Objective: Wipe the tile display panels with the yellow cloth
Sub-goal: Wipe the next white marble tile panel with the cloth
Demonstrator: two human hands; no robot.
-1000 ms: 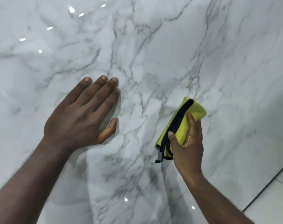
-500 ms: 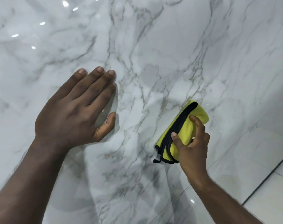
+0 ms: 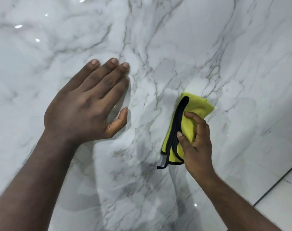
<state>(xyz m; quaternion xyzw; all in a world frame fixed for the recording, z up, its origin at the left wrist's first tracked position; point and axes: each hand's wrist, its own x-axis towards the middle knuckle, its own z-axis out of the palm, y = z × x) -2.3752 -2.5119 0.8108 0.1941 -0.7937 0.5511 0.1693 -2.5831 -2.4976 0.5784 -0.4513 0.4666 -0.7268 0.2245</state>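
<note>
1. Your right grip is pinching the folded yellow cloth between thumb and curled fingers, holding it against the tile panel for wiping.
2. Your left grip, well apart to that grip's left, is lying spread flat on the panel, likely bracing you.

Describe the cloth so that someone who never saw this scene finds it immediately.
A glossy white marble-look tile panel with grey veins fills the view. On its right half, the right hand holds a folded yellow cloth with black edging against it. It is the only coloured thing there; the left hand lies flat, holding nothing.
</note>
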